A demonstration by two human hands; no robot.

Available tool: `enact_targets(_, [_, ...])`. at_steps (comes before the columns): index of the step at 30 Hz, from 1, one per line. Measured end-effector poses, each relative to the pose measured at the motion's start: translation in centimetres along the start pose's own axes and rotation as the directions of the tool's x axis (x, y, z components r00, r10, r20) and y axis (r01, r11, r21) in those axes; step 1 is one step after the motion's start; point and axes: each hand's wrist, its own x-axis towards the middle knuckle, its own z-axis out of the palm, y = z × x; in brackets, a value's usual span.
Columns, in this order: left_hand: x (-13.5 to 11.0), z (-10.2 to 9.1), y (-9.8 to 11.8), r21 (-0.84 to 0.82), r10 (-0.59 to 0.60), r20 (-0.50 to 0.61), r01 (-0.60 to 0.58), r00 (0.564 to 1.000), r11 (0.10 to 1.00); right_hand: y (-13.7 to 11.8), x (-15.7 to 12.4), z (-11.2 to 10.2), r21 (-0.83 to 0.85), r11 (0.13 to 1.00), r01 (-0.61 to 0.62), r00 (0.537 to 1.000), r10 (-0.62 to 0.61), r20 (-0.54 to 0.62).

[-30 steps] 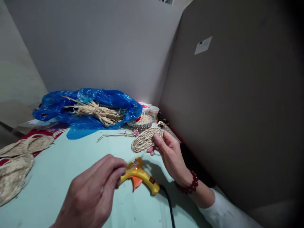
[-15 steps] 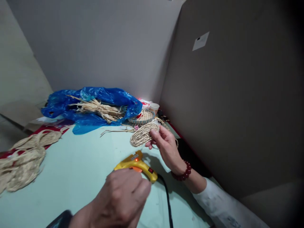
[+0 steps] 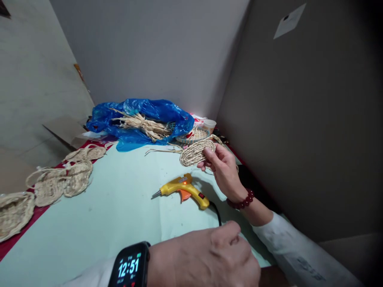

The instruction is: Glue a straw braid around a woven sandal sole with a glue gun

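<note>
In the head view my right hand [image 3: 224, 169], with a dark red bead bracelet at the wrist, pinches an oval coiled straw sole [image 3: 193, 154] between thumb and fingers. A loose braided end trails behind this hand. My left hand [image 3: 209, 253], wearing a lit smartwatch [image 3: 129, 266], is closed in a fist at the bottom, nearer to me. Its fingertips are hidden, so whatever they may hold does not show. Between the sole and my left hand lies a yellow hot glue gun [image 3: 182, 189], its red light on and nozzle pointing left.
At the back, a blue plastic bag [image 3: 128, 139] holds dry straw [image 3: 146, 125]. Beside it stand a shallow woven basket [image 3: 194, 136] and a paper cup [image 3: 210, 125]. Several woven straw slippers [image 3: 78, 178] line the left table edge. Grey partitions [image 3: 167, 52] rise behind and at right.
My left fist has moved right and down, uncovering the glue gun's nozzle and trigger. The view has shifted left, showing more slippers. My right hand keeps its grip on the sole.
</note>
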Motion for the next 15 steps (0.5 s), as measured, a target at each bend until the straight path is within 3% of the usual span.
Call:
enact_targets(4, [0.2,-0.3,0.2,0.016,-0.051,0.020,0.051,0.999,0.999,0.1,0.0,0.1,0.003,1.000,-0.009,1.000,0.009,0.016])
enact_targets(10, [-1.9,-1.1,-1.3,0.091,-0.226,-0.180,0.245,0.957,0.965,-0.4,-0.7,1.0,-0.049,0.999,-0.011,1.000,0.012,0.026])
enact_targets(12, [-3.7,-1.9,-3.0,0.001,-0.404,-0.405,0.442,0.820,0.897,-0.6,-1.1,1.6,-0.084,0.996,0.000,0.998,0.006,0.070])
enact_targets(13, [-4.7,-2.4,-4.0,-0.079,-0.548,-0.449,0.580,0.706,0.811,-0.6,-1.3,1.9,-0.106,0.994,0.002,0.996,0.008,0.094])
enact_targets(15, [-6.5,-3.1,-5.9,-0.133,-0.691,-0.458,0.725,0.559,0.676,-0.8,-1.7,2.6,-0.145,0.989,0.007,0.989,0.015,0.147])
